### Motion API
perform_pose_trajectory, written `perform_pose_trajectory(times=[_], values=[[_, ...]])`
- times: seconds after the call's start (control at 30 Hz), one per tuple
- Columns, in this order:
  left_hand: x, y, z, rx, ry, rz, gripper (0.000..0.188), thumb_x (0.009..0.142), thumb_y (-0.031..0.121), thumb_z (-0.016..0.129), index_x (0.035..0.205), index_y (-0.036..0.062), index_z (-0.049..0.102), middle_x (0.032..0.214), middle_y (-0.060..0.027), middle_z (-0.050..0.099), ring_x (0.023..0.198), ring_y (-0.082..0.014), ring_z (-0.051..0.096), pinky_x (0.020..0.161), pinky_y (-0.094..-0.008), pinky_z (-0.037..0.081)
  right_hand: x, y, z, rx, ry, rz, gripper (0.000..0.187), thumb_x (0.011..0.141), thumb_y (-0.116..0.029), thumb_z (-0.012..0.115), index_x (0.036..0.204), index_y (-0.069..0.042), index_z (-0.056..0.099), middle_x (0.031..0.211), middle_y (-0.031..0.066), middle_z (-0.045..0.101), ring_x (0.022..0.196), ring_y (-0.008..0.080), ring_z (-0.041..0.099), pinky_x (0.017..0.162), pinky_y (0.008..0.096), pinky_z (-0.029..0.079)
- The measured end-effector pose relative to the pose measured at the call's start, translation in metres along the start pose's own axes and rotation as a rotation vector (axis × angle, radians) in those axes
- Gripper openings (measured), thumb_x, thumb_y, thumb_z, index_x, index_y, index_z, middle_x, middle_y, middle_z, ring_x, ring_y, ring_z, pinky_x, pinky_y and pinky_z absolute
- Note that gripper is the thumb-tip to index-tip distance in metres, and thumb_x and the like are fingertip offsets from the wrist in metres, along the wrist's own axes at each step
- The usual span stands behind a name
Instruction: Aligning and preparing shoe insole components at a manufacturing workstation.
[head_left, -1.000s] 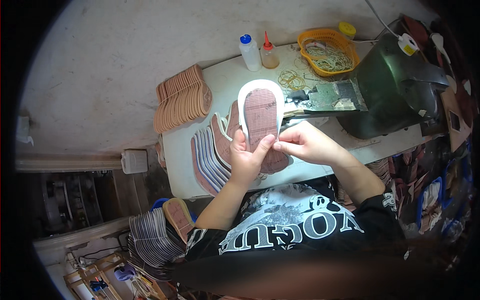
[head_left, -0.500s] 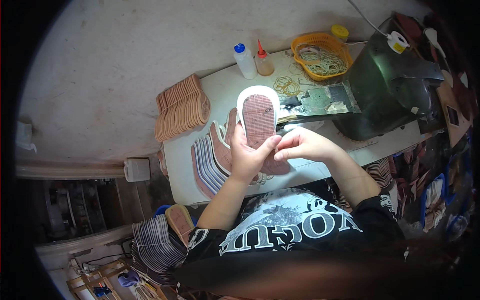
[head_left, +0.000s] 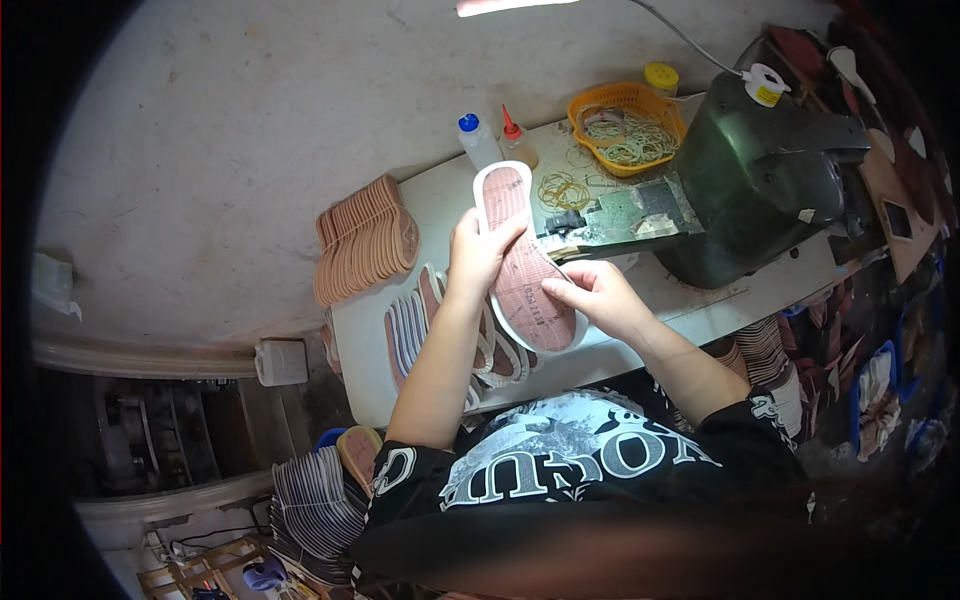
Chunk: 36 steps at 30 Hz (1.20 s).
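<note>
I hold a shoe sole (head_left: 522, 258), white-rimmed with a reddish-brown insole face, lifted above the white worktable (head_left: 440, 205). My left hand (head_left: 478, 255) grips its left edge near the middle. My right hand (head_left: 590, 295) pinches the lower right edge with the fingertips. Under the sole lies a fanned row of similar soles (head_left: 420, 330) on the table.
A dark sewing machine (head_left: 770, 180) stands at the right. An orange basket (head_left: 625, 125) of rubber bands, two glue bottles (head_left: 490, 140) and loose bands lie at the back. Brown insoles (head_left: 360, 240) are stacked at the table's left; more soles (head_left: 310, 495) sit below.
The sole has swung from lying upright before me to a slant, its toe up left. My right hand slid down to its lower edge.
</note>
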<state>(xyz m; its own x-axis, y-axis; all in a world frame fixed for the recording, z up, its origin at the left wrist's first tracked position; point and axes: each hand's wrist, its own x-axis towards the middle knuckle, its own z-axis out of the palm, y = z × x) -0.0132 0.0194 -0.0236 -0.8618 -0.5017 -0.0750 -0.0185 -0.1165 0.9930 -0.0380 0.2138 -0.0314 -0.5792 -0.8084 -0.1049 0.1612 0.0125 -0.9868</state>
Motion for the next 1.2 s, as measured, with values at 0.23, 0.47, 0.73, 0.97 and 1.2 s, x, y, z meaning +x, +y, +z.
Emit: perform_pose_trajectory(times=[0.23,0.47,0.73,0.97,1.2], values=[[0.022,-0.031,0.006,0.195,-0.030,0.047,0.036,0.080,0.020,0.072,0.101,-0.0053,0.057,0.089,-0.0088,0.063,0.073,-0.0127,0.060,0.068,-0.0257,0.050,-0.006,0.002,-0.008,0.140,0.139,0.023,0.026,0.090,-0.022,0.062,0.097,0.003,0.066,0.083,0.0007,0.066,0.073,0.0047,0.056,0.068,0.0222,0.047],[0.041,-0.046,0.004,0.364,0.060,0.094,0.040,0.074,0.030,0.073,0.092,-0.0053,0.067,0.094,-0.0214,0.063,0.090,-0.0307,0.061,0.082,-0.0390,0.047,-0.008,0.000,-0.008,0.355,0.156,0.035,0.027,0.088,-0.020,0.065,0.101,0.003,0.065,0.090,0.0030,0.067,0.078,0.0067,0.059,0.072,0.0240,0.048],[0.044,-0.026,0.009,0.289,-0.053,-0.092,0.032,0.084,0.023,0.067,0.096,-0.0055,0.061,0.082,-0.0069,0.065,0.065,-0.0118,0.060,0.061,-0.0259,0.049,-0.032,0.018,0.016,0.448,-0.007,0.313,0.028,0.088,-0.024,0.064,0.094,0.003,0.067,0.080,0.0110,0.069,0.065,0.0126,0.065,0.065,0.0238,0.051],[0.062,-0.014,-0.004,0.625,-0.004,-0.116,0.066,0.083,0.047,0.062,0.112,-0.0113,0.056,0.114,-0.0265,0.056,0.109,-0.0312,0.053,0.094,-0.0379,0.040,-0.017,0.018,0.037,0.579,0.150,0.182,0.027,0.091,-0.022,0.059,0.099,0.003,0.065,0.081,0.0123,0.068,0.069,0.0139,0.064,0.062,0.0243,0.051],[0.097,0.039,-0.021,0.935,-1.064,0.219,0.064,0.068,0.053,0.072,0.118,0.0135,0.059,0.137,-0.0122,0.048,0.139,-0.0374,0.019,0.113,-0.0526,0.008,0.009,0.006,0.035,0.604,0.209,0.123,0.031,0.092,-0.027,0.057,0.097,0.003,0.066,0.078,0.0109,0.068,0.065,0.0118,0.062,0.061,0.0235,0.049]])
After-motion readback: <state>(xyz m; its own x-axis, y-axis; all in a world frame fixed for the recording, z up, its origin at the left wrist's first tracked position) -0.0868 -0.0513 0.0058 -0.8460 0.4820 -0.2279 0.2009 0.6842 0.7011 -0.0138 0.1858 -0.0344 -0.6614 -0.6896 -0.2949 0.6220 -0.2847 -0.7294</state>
